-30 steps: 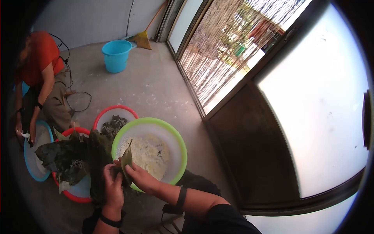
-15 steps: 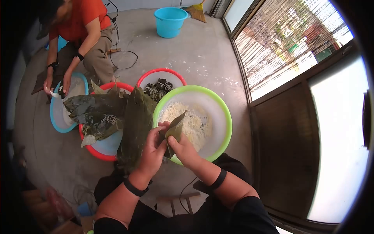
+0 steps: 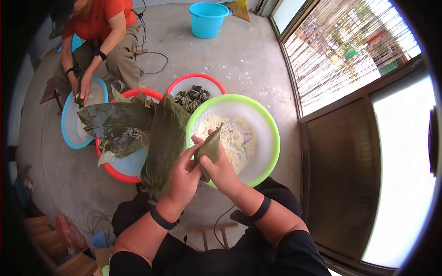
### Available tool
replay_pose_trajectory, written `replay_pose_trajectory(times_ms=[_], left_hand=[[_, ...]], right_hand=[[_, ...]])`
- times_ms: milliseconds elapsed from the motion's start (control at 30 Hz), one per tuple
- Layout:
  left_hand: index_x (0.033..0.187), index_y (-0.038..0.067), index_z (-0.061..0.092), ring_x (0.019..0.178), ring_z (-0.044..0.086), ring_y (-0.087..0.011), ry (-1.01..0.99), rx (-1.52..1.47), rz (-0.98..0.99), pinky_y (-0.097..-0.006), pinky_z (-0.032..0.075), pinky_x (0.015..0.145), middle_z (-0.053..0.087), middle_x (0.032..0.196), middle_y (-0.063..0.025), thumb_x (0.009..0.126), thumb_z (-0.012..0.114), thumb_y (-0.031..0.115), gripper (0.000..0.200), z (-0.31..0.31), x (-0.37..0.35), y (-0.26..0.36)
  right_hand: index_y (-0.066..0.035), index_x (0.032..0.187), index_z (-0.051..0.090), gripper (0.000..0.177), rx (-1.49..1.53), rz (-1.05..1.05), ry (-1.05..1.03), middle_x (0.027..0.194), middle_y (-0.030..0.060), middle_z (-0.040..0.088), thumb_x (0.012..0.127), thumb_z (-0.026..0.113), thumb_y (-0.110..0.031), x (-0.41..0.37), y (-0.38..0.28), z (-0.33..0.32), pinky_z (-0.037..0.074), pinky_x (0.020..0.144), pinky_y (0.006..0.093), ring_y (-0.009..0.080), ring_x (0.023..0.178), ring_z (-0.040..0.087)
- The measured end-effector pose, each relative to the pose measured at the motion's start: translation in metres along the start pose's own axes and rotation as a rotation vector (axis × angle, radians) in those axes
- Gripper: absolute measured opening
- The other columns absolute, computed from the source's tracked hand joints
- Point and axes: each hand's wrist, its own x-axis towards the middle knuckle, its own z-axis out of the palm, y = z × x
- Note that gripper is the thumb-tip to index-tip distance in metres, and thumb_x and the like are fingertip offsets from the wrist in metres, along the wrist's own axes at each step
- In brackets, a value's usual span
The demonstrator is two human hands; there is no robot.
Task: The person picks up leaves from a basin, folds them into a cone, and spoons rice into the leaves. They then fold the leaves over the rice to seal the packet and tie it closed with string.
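Observation:
A folded green leaf [image 3: 210, 152] is held upright between my two hands, over the near left edge of the green-rimmed basin [image 3: 272, 120]. My left hand [image 3: 185, 177] is closed round its left side, fingers partly behind it. My right hand [image 3: 218, 171] grips the leaf from the right, thumb across its front. White grains [image 3: 237, 146] lie in the basin just beyond. Left of my hands, long dark leaves [image 3: 163, 138] rest across the red-rimmed basin [image 3: 120, 176]. White string [image 3: 133, 133] lies on the leaves.
A co-worker in a red top [image 3: 120, 6] bends over a blue-rimmed basin [image 3: 69, 138] at the left. Wrapped leaf bundles [image 3: 192, 97] sit in another red-rimmed basin [image 3: 195, 76]. Farther back are a blue tub [image 3: 207, 25] and a broom [image 3: 240, 9]. A door [image 3: 340, 179] stands at the right.
The view has shifted slightly, so the basins appear higher and farther right. Both my hands still hold the leaf, which now looks more tightly folded. The co-worker's hands have come closer together.

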Motion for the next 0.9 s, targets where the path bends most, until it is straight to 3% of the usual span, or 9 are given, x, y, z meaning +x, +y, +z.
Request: replay_pose_trajectory(times_ms=[100,200,300,400,500,600,700,800,900], left_hand=[[0.141,0.002,0.054,0.118,0.057,-0.0144,0.049,0.115,0.057,-0.029,0.044,0.103,0.057,0.118,-0.0036,0.098,0.058,-0.004,0.044,-0.002,-0.001,-0.004],[0.139,0.007,0.059,0.098,0.061,-0.0143,0.042,0.363,0.156,-0.0289,0.052,0.087,0.055,0.11,-0.005,0.095,0.063,-0.001,0.045,-0.007,0.0,-0.006],[0.138,0.008,0.061,0.09,0.061,-0.0158,0.02,0.672,0.193,-0.0304,0.052,0.083,0.056,0.108,-0.0074,0.091,0.066,-0.003,0.049,-0.004,0.0,0.008],[0.147,0.005,0.05,0.11,0.059,-0.0144,-0.076,0.757,0.115,-0.0275,0.046,0.098,0.052,0.117,-0.0043,0.09,0.056,-0.013,0.06,-0.005,0.0,0.017],[0.155,0.007,0.036,0.111,0.058,-0.0158,-0.042,0.452,0.172,-0.0286,0.047,0.097,0.054,0.119,-0.0063,0.092,0.057,-0.011,0.069,-0.003,0.0,0.006],[0.159,0.007,0.023,0.116,0.056,-0.0167,-0.039,0.063,0.037,-0.0305,0.046,0.099,0.055,0.125,-0.0085,0.096,0.058,-0.002,0.073,-0.002,-0.003,0.004],[0.154,0.007,0.028,0.115,0.056,-0.0182,-0.091,0.089,0.032,-0.0315,0.047,0.098,0.055,0.127,-0.0113,0.1,0.061,0.01,0.064,-0.012,0.001,0.0],[0.146,0.005,0.037,0.12,0.053,-0.0177,-0.065,-0.064,-0.104,-0.0325,0.046,0.1,0.054,0.131,-0.0113,0.099,0.061,0.009,0.053,-0.014,0.004,0.0],[0.14,0.004,0.043,0.12,0.051,-0.017,-0.108,0.111,-0.126,-0.0337,0.048,0.098,0.054,0.133,-0.0106,0.097,0.062,0.006,0.046,-0.011,0.001,-0.001]], right_hand=[[-0.004,0.16,0.005,0.093,0.016,0.01,0.0,0.152,0.0187,0.043,0.097,0.068,-0.034,0.001,0.004,0.0,0.036,0.114,0.0383,0.0244,0.137,0.045],[-0.004,0.16,0.006,0.092,0.064,0.054,0.022,0.149,0.0183,0.047,0.097,0.068,-0.029,0.0,0.004,0.002,0.039,0.113,0.0379,0.0239,0.134,0.047],[-0.005,0.16,0.01,0.089,0.1,0.083,0.074,0.142,0.0165,0.052,0.096,0.069,-0.022,-0.003,0.0,0.004,0.041,0.111,0.0375,0.0231,0.13,0.051],[-0.005,0.157,0.022,0.079,0.095,0.099,0.181,0.133,0.0136,0.057,0.096,0.069,-0.016,-0.004,0.001,0.008,0.044,0.107,0.0364,0.0215,0.124,0.055],[-0.004,0.15,0.036,0.065,0.165,0.177,0.212,0.127,0.0103,0.06,0.095,0.069,-0.013,-0.002,-0.007,0.008,0.047,0.102,0.0343,0.0192,0.117,0.058],[-0.005,0.143,0.043,0.054,0.245,0.178,0.233,0.12,0.0073,0.062,0.095,0.068,-0.012,0.001,-0.004,0.006,0.049,0.098,0.0331,0.0167,0.111,0.06],[-0.007,0.143,0.043,0.053,0.295,0.163,0.3,0.117,0.0059,0.063,0.096,0.067,-0.012,0.004,-0.004,0.003,0.051,0.095,0.0332,0.0156,0.107,0.061],[-0.008,0.146,0.041,0.056,0.359,0.17,0.329,0.117,0.0059,0.062,0.097,0.068,-0.013,0.008,-0.004,-0.003,0.051,0.093,0.0335,0.0154,0.106,0.061],[-0.009,0.149,0.037,0.06,0.362,0.179,0.337,0.116,0.0061,0.061,0.097,0.067,-0.013,0.008,-0.007,-0.003,0.052,0.092,0.0338,0.0156,0.104,0.061]])
